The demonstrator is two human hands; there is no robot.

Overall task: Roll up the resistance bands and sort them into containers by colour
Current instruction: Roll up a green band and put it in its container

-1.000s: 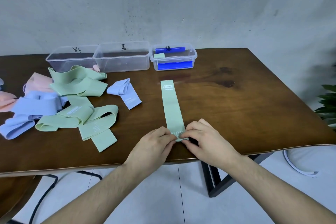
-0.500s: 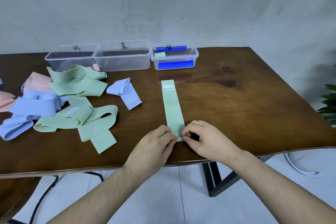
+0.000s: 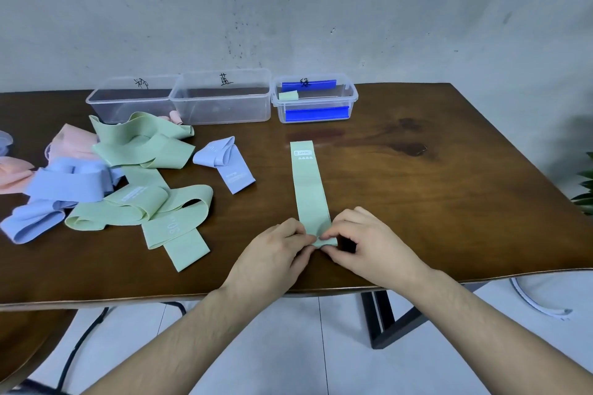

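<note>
A flat green resistance band (image 3: 308, 184) lies lengthwise on the wooden table (image 3: 417, 202), its near end curled into a small roll. My left hand (image 3: 272, 258) and my right hand (image 3: 372, 245) pinch that rolled end from either side. Three clear containers stand at the back: the left one (image 3: 128, 102) with a pink roll, the middle one (image 3: 221, 99), and the right one (image 3: 316, 99) with blue clips and a green roll (image 3: 288, 95) inside.
Loose bands lie heaped at the left: green ones (image 3: 141, 151), blue ones (image 3: 67, 183), pink ones (image 3: 72, 141). A folded blue band (image 3: 224, 160) lies between the heap and the flat band. A plant (image 3: 585, 189) shows at the right edge.
The rolled end has moved a little further up the band with both hands following it. The flat part looks shorter.
</note>
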